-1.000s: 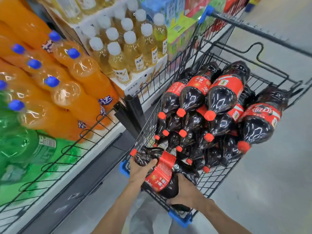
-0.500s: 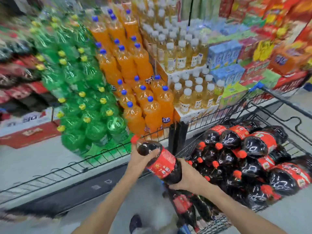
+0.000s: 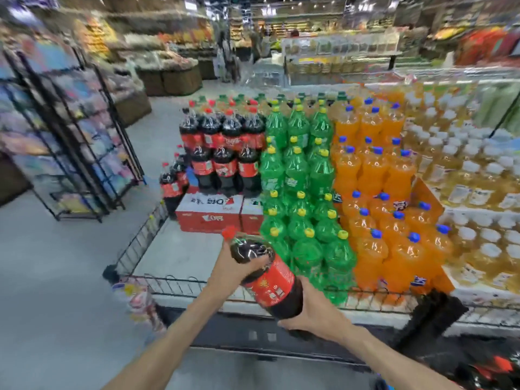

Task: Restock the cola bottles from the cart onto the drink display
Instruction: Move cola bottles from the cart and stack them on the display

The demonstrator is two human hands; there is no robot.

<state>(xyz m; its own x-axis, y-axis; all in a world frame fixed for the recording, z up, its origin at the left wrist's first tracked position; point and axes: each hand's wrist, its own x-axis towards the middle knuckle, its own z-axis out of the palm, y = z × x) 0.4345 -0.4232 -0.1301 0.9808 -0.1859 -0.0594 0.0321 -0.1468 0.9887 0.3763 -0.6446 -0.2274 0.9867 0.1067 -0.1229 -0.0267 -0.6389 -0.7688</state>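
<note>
I hold one large cola bottle [image 3: 267,277] with a red cap and red label, tilted with its cap up and to the left. My left hand [image 3: 230,270] grips its shoulder near the neck. My right hand [image 3: 312,313] cups its base from below. The bottle hangs above the wire front rail [image 3: 180,282] of the drink display. Stacked cola bottles [image 3: 222,147] stand at the display's back left on red cartons [image 3: 209,212]. Only a blurred corner of the cart's cola bottles [image 3: 489,372] shows at the bottom right.
Bare grey display floor [image 3: 180,249] lies in front of the red cartons. Green soda bottles [image 3: 298,192] and orange soda bottles [image 3: 385,192] fill the display to the right, then pale tea bottles [image 3: 472,178]. A black wire rack [image 3: 76,142] stands left across the aisle.
Both hands lifted the cola bottle out of the cart and carried it left to the display front. My view swung left and up from the cart to the cola stack.
</note>
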